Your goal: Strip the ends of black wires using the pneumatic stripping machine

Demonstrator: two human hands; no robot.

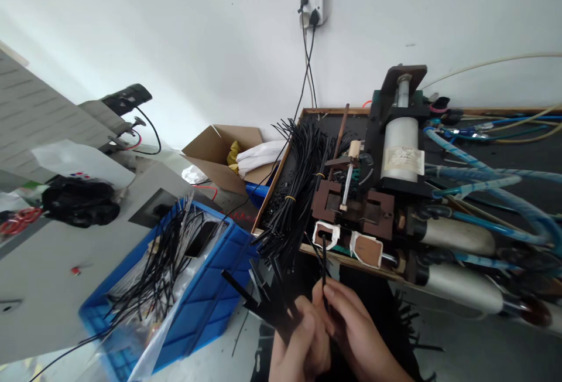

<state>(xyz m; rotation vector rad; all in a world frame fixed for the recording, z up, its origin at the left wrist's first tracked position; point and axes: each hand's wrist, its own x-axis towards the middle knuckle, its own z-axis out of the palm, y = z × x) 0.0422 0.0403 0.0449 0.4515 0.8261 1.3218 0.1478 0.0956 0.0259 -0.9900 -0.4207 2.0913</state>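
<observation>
My left hand [302, 338] is closed around a bunch of black cables [268, 295], whose cut ends fan out up and to the left. Close beside it, my right hand [351, 326] pinches a single black cable [324, 262] between thumb and fingers. This cable points upward, its tip by a white-edged opening [325, 234] at the front of a pneumatic machine [353, 209] with brown metal blocks. Whether the tip is inside the opening or just in front cannot be told.
Bundled black cables [292, 194] lie in a wood-edged tray left of the machine. Air cylinders [465, 291] and blue hoses [487, 177] stretch to the right. At left stands a blue crate [206, 294] with cables and a phone [201, 239]. Behind is an open cardboard box [219, 171].
</observation>
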